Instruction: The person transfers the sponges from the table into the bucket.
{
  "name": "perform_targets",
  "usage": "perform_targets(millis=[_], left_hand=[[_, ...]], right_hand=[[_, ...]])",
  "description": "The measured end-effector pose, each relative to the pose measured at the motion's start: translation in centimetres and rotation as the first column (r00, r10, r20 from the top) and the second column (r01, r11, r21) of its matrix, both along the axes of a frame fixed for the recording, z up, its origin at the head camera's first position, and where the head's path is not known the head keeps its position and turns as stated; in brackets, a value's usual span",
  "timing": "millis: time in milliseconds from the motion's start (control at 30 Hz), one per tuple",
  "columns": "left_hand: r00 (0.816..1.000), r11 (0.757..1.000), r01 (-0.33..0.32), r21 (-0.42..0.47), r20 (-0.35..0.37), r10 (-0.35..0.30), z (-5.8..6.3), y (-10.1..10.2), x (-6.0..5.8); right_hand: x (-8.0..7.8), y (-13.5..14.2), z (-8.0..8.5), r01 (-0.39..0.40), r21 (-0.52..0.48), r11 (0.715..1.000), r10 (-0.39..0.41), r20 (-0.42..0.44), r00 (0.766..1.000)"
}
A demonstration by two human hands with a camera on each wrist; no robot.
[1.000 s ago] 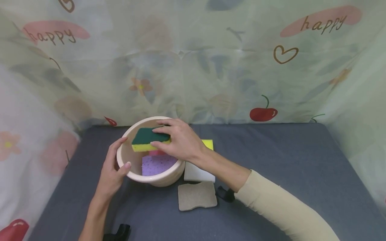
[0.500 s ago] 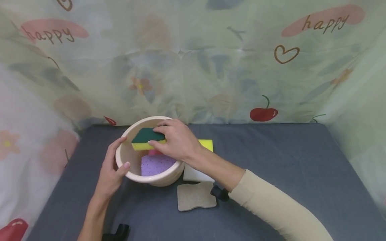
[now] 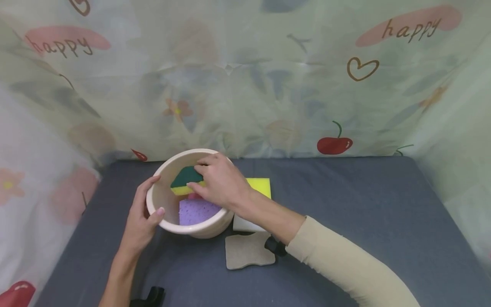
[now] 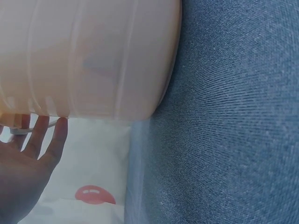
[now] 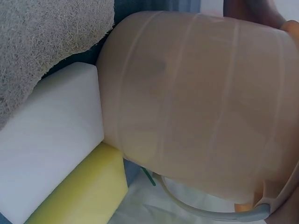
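Note:
A cream plastic bucket (image 3: 210, 230) with ribbed walls stands on the dark cloth. At its left side my left hand (image 3: 139, 219) grips the rim, thumb on the near edge; its fingers (image 4: 55, 140) show against the outer wall in the left wrist view. Inside the bucket's mouth, my right hand (image 3: 222, 181) pinches a green-and-yellow scouring sponge (image 3: 187, 177) by its right end, thumb on the yellow side. Below that sponge lie a purple sponge (image 3: 197, 212) and a bit of something pink (image 3: 194, 196), mostly hidden.
Right of the bucket lie a white sponge block (image 5: 51, 135) and a yellow sponge (image 5: 81, 191), partly behind the right forearm in the head view. A grey scouring pad (image 3: 247, 251) with wavy edges lies nearer. A patterned curtain (image 3: 291, 106) hangs behind the table.
My right hand has lowered the green-and-yellow sponge deeper into the bucket and shifted slightly left. The left hand keeps its hold on the rim.

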State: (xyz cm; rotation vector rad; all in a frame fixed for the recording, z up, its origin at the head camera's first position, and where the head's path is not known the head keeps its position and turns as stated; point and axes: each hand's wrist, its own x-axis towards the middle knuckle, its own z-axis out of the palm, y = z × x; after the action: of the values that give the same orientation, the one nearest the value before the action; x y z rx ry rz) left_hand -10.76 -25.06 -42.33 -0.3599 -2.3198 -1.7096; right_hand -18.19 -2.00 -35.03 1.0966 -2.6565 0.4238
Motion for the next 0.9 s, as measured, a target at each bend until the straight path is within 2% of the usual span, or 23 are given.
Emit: perform_targets(millis=[467,600,767,900], left_hand=[[1.0,1.0,0.003,0.008,-0.009,-0.003,-0.05,-0.02,0.07],[1.0,0.999,0.009,0.038,-0.021,-0.008,-0.02,0.05,0.01],[0.999,0.996,0.025,0.09,-0.04,-0.021,-0.08,0.11,-0.03],[0.999,0.996,0.028,0.083,-0.037,-0.025,-0.09,0.12,-0.07]], right_hand=[[0.18,-0.16,-0.12,0.023,0.022,1.0,-0.023,0.015,1.0],[0.16,-0.12,-0.13,0.02,0.02,1.0,-0.02,0.0,1.0],[0.12,0.1,-0.21,0.011,-0.013,1.0,-0.011,0.015,1.0],[0.04,0.59,-0.01,-0.011,-0.06,0.998,0.013,0.027,1.0]])
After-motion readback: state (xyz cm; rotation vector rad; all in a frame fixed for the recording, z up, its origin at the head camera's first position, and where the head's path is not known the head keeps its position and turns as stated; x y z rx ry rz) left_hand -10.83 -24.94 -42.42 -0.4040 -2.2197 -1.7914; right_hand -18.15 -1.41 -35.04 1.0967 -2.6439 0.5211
